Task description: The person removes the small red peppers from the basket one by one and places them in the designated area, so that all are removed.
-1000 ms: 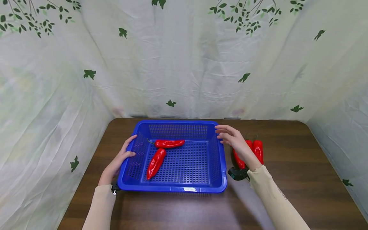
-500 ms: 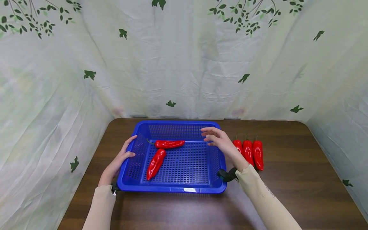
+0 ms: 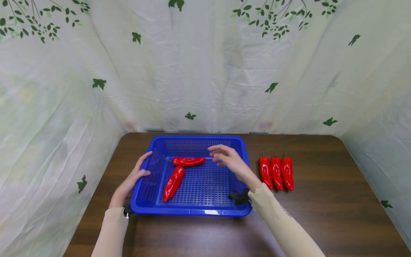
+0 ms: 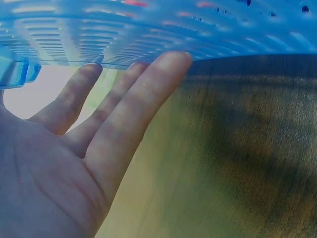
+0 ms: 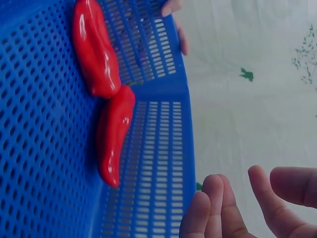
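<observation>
A blue perforated plastic basket (image 3: 208, 185) stands on the wooden table. My left hand (image 3: 132, 178) holds its left rim. In the left wrist view several fingers (image 4: 124, 114) reach along the outside of the basket wall. Inside the basket lie two glossy red peppers: one crosswise pepper (image 3: 188, 161) with its green stem to the left, and one slanted pepper (image 3: 174, 184) in front of it. My right hand (image 3: 232, 161) hovers over the right half of the basket, fingers loosely bent and holding nothing.
On the table right of the basket, three red peppers (image 3: 276, 173) lie side by side, stems pointing away. Behind the table hangs a pale curtain (image 3: 208, 71) with a leaf print. The brown tabletop (image 3: 327, 192) extends to the right.
My right hand has moved left from the basket's right rim to over its inside, uncovering the three peppers on the table. The left hand and the peppers stay in place.
</observation>
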Demonstrator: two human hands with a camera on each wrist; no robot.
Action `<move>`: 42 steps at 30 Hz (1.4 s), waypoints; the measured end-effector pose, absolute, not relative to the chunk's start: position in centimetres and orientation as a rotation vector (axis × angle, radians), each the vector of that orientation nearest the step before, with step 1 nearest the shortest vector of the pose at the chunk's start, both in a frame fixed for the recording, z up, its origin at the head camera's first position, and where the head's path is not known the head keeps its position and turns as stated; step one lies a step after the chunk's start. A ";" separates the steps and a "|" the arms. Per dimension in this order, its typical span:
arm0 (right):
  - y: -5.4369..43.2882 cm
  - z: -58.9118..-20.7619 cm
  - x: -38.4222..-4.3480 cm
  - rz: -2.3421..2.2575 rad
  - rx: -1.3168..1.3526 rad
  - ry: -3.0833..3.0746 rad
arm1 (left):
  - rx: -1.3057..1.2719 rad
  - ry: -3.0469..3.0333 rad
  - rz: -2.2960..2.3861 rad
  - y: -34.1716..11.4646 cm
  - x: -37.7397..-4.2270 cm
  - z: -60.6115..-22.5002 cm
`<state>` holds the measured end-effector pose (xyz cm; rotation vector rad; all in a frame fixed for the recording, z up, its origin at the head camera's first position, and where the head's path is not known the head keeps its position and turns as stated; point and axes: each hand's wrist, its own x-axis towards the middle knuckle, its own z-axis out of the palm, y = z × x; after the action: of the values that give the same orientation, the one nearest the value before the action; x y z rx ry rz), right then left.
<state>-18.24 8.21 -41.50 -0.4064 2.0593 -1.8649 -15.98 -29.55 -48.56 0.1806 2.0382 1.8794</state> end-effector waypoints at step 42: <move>0.6 -44.9 -18.4 -1.720 -0.319 2.021 | 0.190 2.036 1.884 -29.5 -15.9 -48.4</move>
<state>-18.41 0.63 -44.87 -0.3186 2.0211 -1.7197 -15.92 -29.51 -48.40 0.1904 2.0359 1.8839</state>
